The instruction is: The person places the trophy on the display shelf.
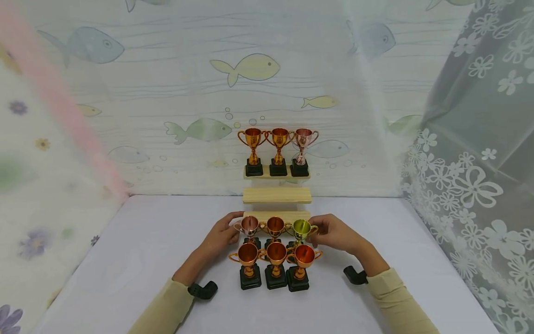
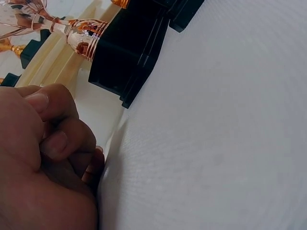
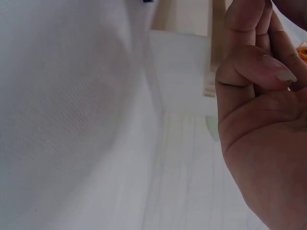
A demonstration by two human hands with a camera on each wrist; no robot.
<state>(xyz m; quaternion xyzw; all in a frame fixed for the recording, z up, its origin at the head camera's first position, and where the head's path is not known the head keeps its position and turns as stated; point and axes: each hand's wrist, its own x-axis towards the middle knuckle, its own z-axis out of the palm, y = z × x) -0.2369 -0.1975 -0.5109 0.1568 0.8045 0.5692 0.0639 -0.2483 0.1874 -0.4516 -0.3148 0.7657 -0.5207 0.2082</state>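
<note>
My left hand [image 1: 223, 234] is at the left end of the lowest step of a wooden stepped stand [image 1: 277, 195], with one finger reaching the wood. Its other fingers are curled beside a rose-gold trophy cup [image 1: 250, 226], without visible contact in the left wrist view. On the other side, my right hand [image 1: 333, 232] has bent fingers near the stand's right end and a yellow-gold trophy cup [image 1: 302, 228]. Whether it touches either is hidden. A copper-coloured trophy cup [image 1: 275, 226] stands between those two cups.
Three more trophies, including a pink one [image 1: 303, 138], stand on the stand's top step. In front, a row of three orange-gold trophies, one of them a red-bowled cup [image 1: 304, 255], is on the white table [image 1: 258, 315]. Fish-patterned cloth [image 1: 167, 93] hangs behind.
</note>
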